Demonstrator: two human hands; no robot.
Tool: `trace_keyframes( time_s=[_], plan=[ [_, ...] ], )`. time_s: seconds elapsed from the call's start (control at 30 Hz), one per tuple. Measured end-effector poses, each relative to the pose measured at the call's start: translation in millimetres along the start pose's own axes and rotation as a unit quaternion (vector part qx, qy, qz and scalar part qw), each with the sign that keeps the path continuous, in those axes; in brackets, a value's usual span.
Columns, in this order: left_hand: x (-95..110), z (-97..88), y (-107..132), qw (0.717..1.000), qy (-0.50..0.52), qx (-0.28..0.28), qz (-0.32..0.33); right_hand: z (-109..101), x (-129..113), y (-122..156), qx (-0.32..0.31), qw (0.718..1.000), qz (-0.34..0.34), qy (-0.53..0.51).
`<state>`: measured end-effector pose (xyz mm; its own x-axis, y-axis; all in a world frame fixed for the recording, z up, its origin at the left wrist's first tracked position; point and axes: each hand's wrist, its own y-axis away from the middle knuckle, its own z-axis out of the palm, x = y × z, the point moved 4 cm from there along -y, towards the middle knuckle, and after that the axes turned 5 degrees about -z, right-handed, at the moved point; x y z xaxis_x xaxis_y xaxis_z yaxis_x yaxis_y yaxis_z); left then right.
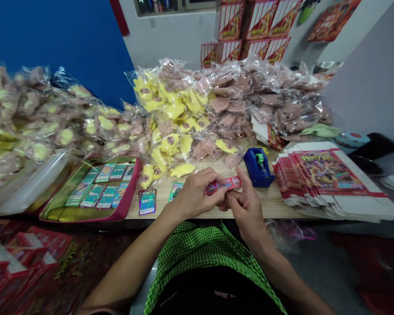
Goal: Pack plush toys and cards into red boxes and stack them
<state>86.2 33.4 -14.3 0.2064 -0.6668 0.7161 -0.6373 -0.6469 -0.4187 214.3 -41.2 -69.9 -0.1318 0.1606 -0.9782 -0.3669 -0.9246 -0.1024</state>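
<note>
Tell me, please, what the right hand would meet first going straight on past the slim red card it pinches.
Past the slim red card, the right hand would probably meet a clear plastic bag of pink soft toys, though depth here is unclear.

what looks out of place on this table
Two foil cards lie loose on the wooden tabletop, outside the pink-rimmed tray where others sit in rows. The flattened red boxes at right are also fanned unevenly.

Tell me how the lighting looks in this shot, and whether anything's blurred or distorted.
In the head view, the light is bright and fairly even, with glare on the plastic bags; wide-angle distortion bends the table; the left hand, right hand and red strip look fairly sharp; the floor is blurred.
</note>
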Motion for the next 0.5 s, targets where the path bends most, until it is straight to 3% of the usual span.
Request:
trace_keyframes(
  time_s=[0.1,0.2,0.3,0.5],
  plan=[
    [-1,0.2,-5,1.0,0.004,-0.007,-0.012,-5,-7,3,-0.025,1.0,0.006,0.017],
    [-2,0.6,1,0.999,-0.02,0.013,0.043,-11,-22,8,-0.056,0.997,-0.002,0.049],
    [-3,2.7,16,0.991,-0.069,0.05,0.108,-13,-33,11,-0.052,0.996,-0.027,0.065],
    [-8,10.6,30,0.973,-0.126,0.112,0.157,-3,-32,9,-0.035,0.998,-0.027,0.051]
  ],
)
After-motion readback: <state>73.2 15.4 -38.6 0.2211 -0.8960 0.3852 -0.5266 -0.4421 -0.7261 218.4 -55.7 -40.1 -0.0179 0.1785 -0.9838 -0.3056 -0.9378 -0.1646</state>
